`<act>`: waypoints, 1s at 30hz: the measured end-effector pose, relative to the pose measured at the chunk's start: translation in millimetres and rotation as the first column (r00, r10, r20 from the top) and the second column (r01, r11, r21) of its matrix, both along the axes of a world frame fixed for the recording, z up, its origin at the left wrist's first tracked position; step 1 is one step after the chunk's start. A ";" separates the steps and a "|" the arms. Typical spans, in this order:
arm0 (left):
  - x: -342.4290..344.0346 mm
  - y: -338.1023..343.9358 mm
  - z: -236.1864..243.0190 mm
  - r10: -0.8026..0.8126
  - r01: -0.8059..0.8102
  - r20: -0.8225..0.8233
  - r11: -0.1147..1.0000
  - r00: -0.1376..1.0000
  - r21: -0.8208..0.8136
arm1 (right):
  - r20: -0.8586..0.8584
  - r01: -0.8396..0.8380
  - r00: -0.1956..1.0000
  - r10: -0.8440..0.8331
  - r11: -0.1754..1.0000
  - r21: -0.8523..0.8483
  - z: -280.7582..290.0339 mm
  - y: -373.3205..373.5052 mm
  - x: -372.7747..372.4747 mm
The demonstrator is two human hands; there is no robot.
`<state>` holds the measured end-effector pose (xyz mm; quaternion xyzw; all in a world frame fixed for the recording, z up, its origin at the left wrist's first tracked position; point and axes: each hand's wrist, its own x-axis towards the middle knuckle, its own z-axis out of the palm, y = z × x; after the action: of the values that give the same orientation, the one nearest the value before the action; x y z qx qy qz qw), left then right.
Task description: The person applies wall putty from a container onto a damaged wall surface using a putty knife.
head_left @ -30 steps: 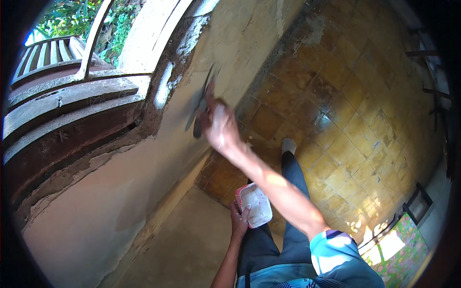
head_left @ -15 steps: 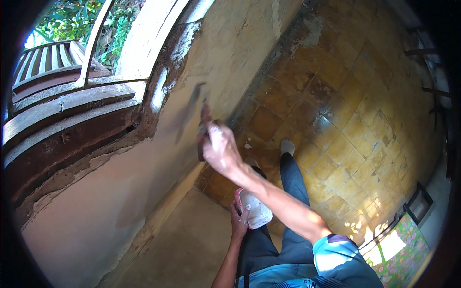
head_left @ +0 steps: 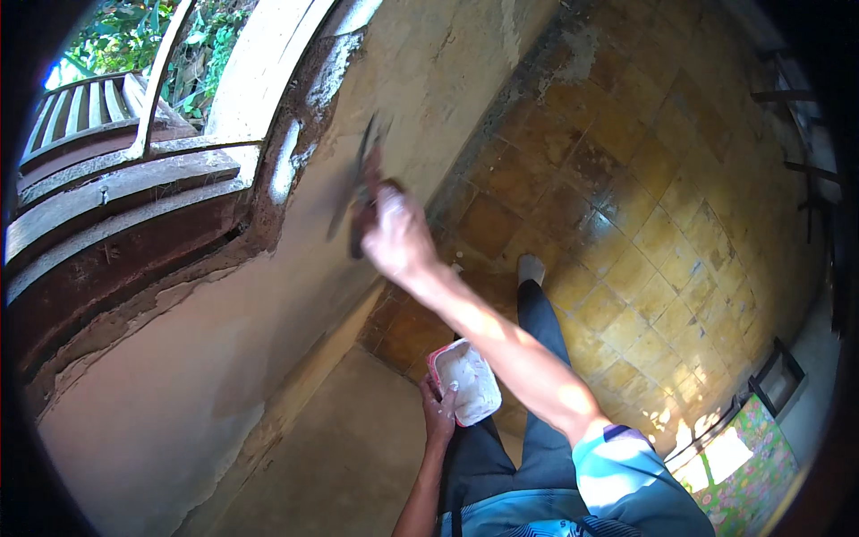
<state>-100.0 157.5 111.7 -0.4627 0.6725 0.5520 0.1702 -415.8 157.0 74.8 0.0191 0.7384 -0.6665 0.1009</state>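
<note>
My right hand (head_left: 395, 234), smeared with white, is closed around a putty knife (head_left: 372, 166) with a reddish-brown handle. Motion blurs the tool and its thin blade; it is up against or just off the beige wall (head_left: 429, 98), and I cannot tell whether it touches. Lower down, my left hand (head_left: 438, 407) grips the near left side of a rectangular tub (head_left: 467, 385), white inside with a red outer edge. White paste coats the tub's inside, and the thumb lies over its rim. Some white is on that thumb too.
A window frame (head_left: 134, 192) of worn wood and metal is at upper left, with rough, chipped plaster (head_left: 291, 166) along its edge. Yellow-brown tiles (head_left: 626, 224) cover the floor on the right. A flowered cloth (head_left: 761, 456) and a dark frame (head_left: 778, 380) lie at lower right.
My right hand and the putty knife have moved up and slightly left along the wall. The tub in my left hand has shifted a little up and left.
</note>
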 end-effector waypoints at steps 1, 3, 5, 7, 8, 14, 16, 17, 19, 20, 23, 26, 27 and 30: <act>-0.6 -0.4 0.7 0.003 -0.003 0.001 1.000 1.000 -0.004 | -0.148 0.045 0.989 -0.028 0.993 0.109 14.8 -15.2 6.1; -0.1 -3.5 5.0 -0.024 0.025 0.004 0.999 1.000 -0.025 | -0.149 -0.004 0.989 0.002 1.000 -0.012 25.8 -15.8 37.9; 7.1 -9.2 5.3 -0.018 0.019 0.016 0.999 1.000 -0.034 | -0.160 0.037 0.986 -0.049 0.996 -0.077 26.0 2.6 45.6; 7.0 -5.0 0.9 -0.014 0.014 0.024 1.000 1.000 -0.025 | -0.256 0.071 0.964 -0.073 0.997 -0.018 22.6 23.0 16.2; 8.6 -6.5 1.4 0.001 -0.001 0.018 1.000 1.000 -0.023 | -0.147 0.096 0.984 -0.105 0.993 -0.063 30.6 25.6 -5.2; 4.0 -7.7 11.2 0.018 -0.018 0.040 1.000 0.999 -0.005 | -0.085 -0.066 0.994 0.061 0.996 -0.062 38.3 -11.2 42.0; 1.5 -8.6 10.7 0.007 -0.007 0.043 1.000 0.999 -0.008 | -0.015 -0.116 0.993 0.116 0.972 -0.204 16.0 5.3 55.9; 2.6 -6.6 6.2 0.017 -0.017 0.023 1.000 1.000 -0.010 | -0.060 -0.034 0.998 0.027 0.992 -0.119 2.4 12.1 47.4; 6.0 -4.3 7.7 0.026 -0.026 0.001 1.000 1.000 -0.017 | -0.113 0.075 0.991 -0.078 0.997 -0.033 12.2 28.8 0.5; 8.4 -5.6 6.5 0.035 -0.035 -0.002 0.999 0.999 -0.005 | -0.135 0.055 0.990 -0.045 0.996 0.069 9.4 25.2 -15.7; -4.5 2.7 8.6 0.031 -0.031 -0.003 0.999 1.000 0.021 | -0.119 -0.015 0.992 0.031 0.991 0.130 2.0 -1.4 13.4; -5.2 2.0 13.4 0.035 -0.035 0.000 0.999 0.999 0.008 | -0.170 -0.058 0.983 0.072 0.995 0.087 -13.5 0.3 55.9; -2.7 -0.6 13.1 0.047 -0.047 -0.002 0.999 0.999 0.000 | -0.193 -0.021 0.981 0.033 0.998 0.062 -14.0 6.3 50.0; 2.8 -0.7 7.4 0.036 -0.036 -0.008 0.999 0.999 0.007 | -0.236 0.076 0.970 -0.061 0.996 0.053 -1.5 44.0 -17.8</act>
<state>-97.2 156.9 119.1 -0.4717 0.6628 0.5593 0.1592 -433.6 201.1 73.2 -0.0312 0.7643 -0.6441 -0.0106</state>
